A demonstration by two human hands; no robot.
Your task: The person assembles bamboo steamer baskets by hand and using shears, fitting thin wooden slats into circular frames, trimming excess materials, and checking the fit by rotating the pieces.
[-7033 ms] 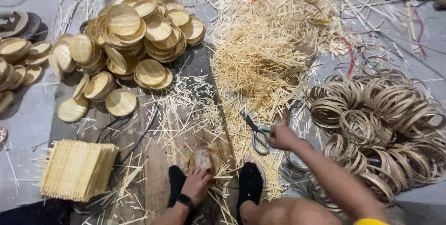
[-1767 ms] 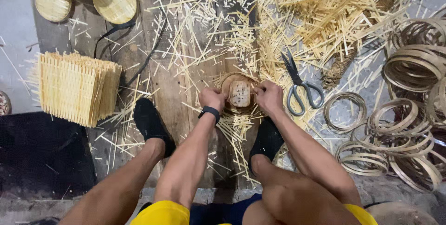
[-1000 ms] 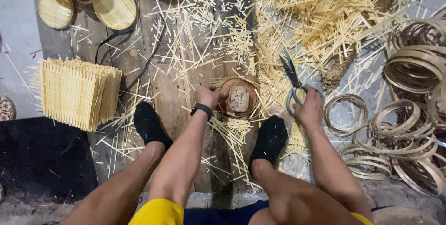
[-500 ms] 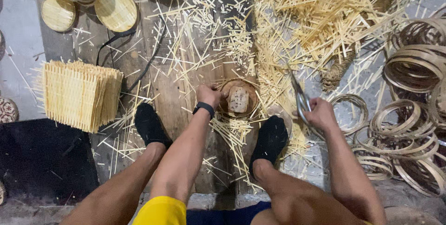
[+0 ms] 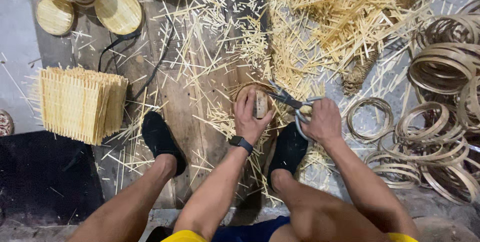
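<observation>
Head view: left hand (image 5: 250, 117) clamped over small round woven disc (image 5: 256, 103) on floorboard (image 5: 180, 102) between both feet. Right hand (image 5: 325, 121) closed through scissors (image 5: 292, 103) handles, blades pointing left, slightly up, tips reaching disc's rim. Bamboo hoops (image 5: 435, 107) crowding right; loose splints (image 5: 345, 17) ahead.

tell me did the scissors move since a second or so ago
Yes. The scissors left the floor: the right hand brought them leftward to the round woven piece.
</observation>
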